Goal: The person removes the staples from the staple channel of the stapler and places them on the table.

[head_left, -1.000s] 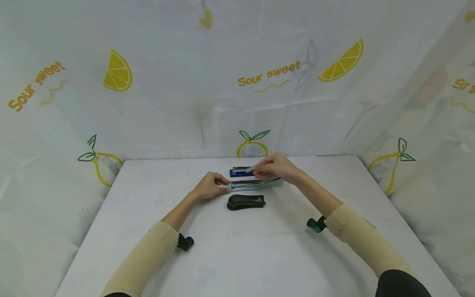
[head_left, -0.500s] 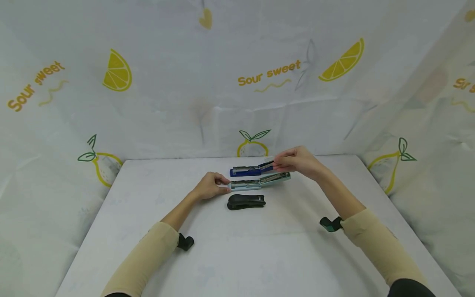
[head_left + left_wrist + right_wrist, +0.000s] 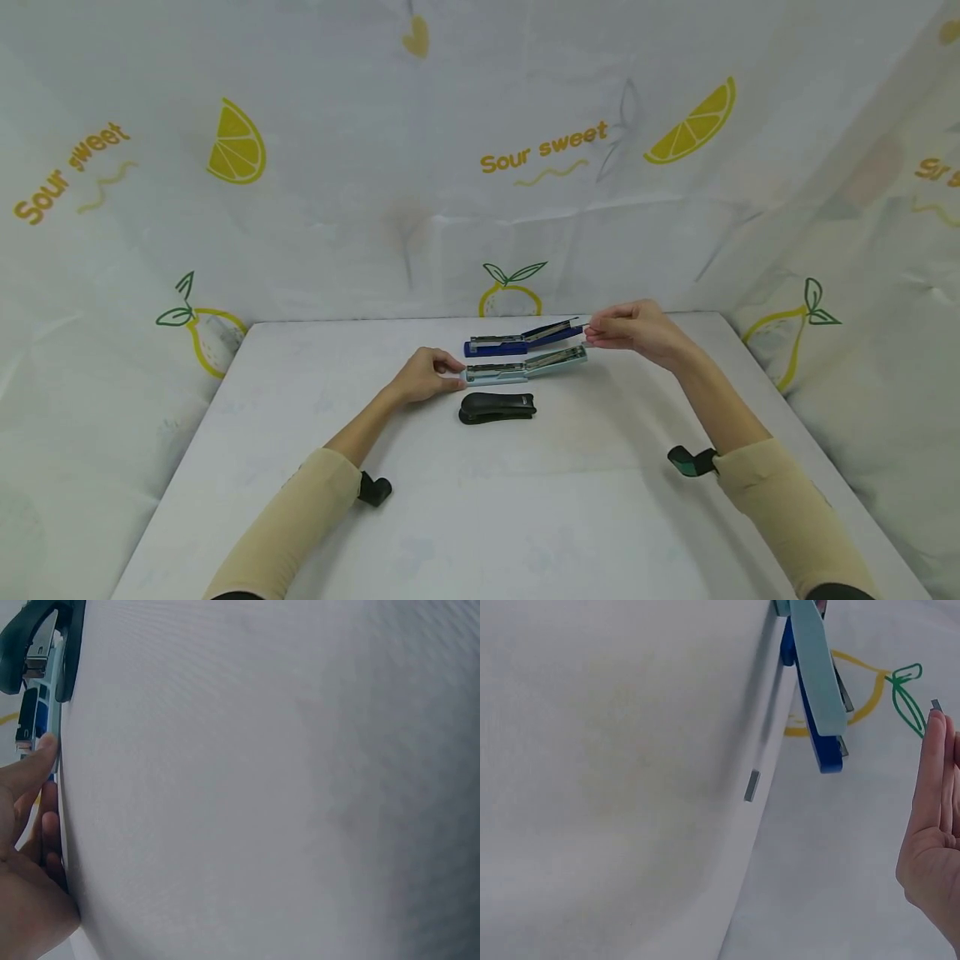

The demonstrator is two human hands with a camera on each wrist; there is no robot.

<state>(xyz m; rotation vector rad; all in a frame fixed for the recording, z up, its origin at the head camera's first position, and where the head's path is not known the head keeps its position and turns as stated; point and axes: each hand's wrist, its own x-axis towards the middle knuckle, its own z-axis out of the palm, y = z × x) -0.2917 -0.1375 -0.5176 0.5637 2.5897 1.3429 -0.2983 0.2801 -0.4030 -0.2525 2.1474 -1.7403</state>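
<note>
A light-blue stapler lies unfolded on the white table, its upper arm tilted up to the right. My left hand pinches its left end between thumb and fingers; the left wrist view shows the thumb against it. Behind it lies a dark-blue stapler, also unfolded. My right hand is just right of the blue stapler's raised end, pinching a small silver metal piece, perhaps a staple strip; the fingers mostly hide it. A folded black stapler lies in front.
A short grey metal strip lies on the table near its far edge in the right wrist view. The white table ends at a hanging white cloth printed with lemons, which also falls at both sides.
My right hand has moved right, from over the staplers to beyond the blue stapler's raised end, uncovering both upper arms. The left hand and the black stapler stay in place.
</note>
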